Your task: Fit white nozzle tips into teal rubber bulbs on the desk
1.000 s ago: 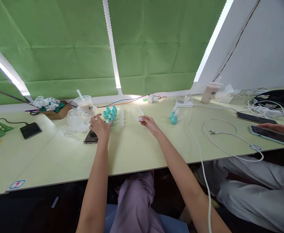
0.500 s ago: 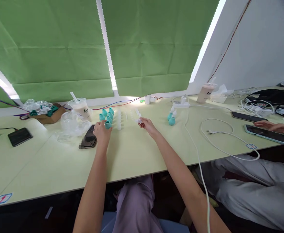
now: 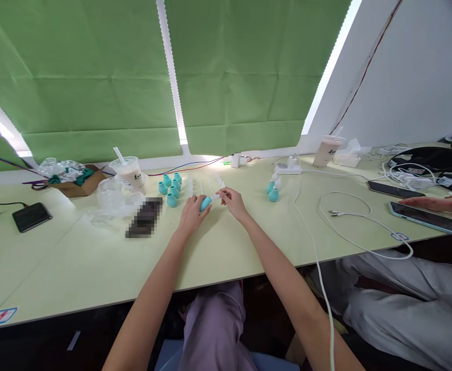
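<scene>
My left hand (image 3: 191, 213) is closed around a teal squeeze bulb (image 3: 205, 204), which lies tilted with its neck to the right. Between the fingertips of my right hand (image 3: 234, 203) is a small white nozzle (image 3: 215, 197). The nozzle meets the mouth of the bulb; how deep it sits I cannot tell. Left of my hands stand several open-necked teal bulbs (image 3: 172, 200) in a cluster. Just beyond my hands, small white and translucent parts (image 3: 220, 182) lie in rows. Right of my hands are teal bulbs with white tips (image 3: 273, 194).
A blurred dark phone (image 3: 144, 219) lies left of my left arm. Behind it are a plastic bag (image 3: 113, 196) and a drink cup (image 3: 130, 175). A white cable (image 3: 306, 226) crosses the table on the right. Another person's hand (image 3: 438, 205) rests by a phone (image 3: 427, 219).
My left hand has moved right, away from the cluster, carrying one teal bulb. Bulb and white nozzle now meet in front of me. My right hand has barely shifted.
</scene>
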Motion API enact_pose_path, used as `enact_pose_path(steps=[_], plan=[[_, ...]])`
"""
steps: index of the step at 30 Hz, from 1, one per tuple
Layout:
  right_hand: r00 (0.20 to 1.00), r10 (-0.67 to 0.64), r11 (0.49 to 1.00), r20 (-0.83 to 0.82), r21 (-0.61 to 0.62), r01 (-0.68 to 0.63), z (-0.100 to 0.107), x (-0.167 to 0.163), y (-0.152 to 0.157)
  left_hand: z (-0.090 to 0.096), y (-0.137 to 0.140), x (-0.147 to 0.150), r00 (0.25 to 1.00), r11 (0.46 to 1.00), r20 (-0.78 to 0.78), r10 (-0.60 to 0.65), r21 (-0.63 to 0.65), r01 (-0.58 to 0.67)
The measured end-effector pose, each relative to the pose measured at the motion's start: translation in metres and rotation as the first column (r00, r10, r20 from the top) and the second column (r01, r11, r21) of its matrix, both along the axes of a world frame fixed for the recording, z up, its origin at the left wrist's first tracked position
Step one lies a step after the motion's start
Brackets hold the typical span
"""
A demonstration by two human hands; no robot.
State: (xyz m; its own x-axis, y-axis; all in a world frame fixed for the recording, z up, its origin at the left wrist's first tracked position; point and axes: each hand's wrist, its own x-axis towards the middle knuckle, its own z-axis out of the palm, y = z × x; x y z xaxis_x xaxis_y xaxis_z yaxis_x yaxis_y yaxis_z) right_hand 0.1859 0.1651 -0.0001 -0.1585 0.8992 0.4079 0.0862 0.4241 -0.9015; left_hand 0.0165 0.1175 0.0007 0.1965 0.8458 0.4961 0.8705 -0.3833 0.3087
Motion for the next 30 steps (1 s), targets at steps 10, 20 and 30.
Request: enact_pose_path(steps=[10,20,30], plan=[[0.999,-0.027,0.992,0.042,0.126,0.021,0.000,-0.003,-0.004,0.002,-0.002,0.002,0.999,0.995,-0.035,-0.002,-0.098,-0.001],[0.976,-0.045,0.974,0.211,0.225,-0.004,0.003,0.004,-0.004,-0.002,-0.001,-0.001,0.993,0.990,0.064,-0.097,-0.100,0.104],[0.948,-0.022,0.979,0.318,0.201,-0.045,0.003,0.006,-0.005,-0.002,-0.002,0.001,0.963,0.959,0.232,-0.137,-0.213,0.187]])
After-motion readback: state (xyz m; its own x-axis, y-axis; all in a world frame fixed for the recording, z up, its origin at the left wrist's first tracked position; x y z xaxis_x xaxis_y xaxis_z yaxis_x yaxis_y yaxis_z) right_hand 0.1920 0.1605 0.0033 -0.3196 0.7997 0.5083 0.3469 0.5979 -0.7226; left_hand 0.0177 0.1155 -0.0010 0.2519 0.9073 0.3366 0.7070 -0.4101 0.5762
